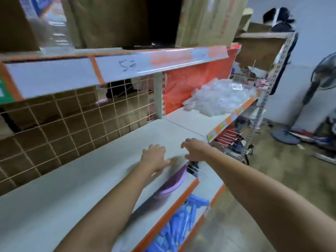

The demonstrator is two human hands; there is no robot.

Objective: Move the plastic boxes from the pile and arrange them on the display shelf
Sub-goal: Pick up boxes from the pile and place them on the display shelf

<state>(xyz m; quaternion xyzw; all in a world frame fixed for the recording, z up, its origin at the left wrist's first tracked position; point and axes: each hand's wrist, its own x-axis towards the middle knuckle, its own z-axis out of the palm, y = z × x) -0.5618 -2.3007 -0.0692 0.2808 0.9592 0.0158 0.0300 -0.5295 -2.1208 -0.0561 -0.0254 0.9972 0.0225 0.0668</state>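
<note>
While both hands hover empty over the pale grey speckled metal display shelf (pixel 76 180), better to reach right along it toward the heap of clear, crinkly plastic boxes (pixel 218 99) against the orange back panel (pixel 183 88). Left hand (pixel 154 158) loosely curled, right hand (pixel 195 149) spread, near each other, holding nothing. Grip light, thin-walled boxes gently by their edges; set down in rows before the tan wire grid (pixel 54 124).

single head cam, wide-angle, looks forward and down over both forearms, close to the display shelf (pixel 87 171), slightly right-facing, motion-blurred
</note>
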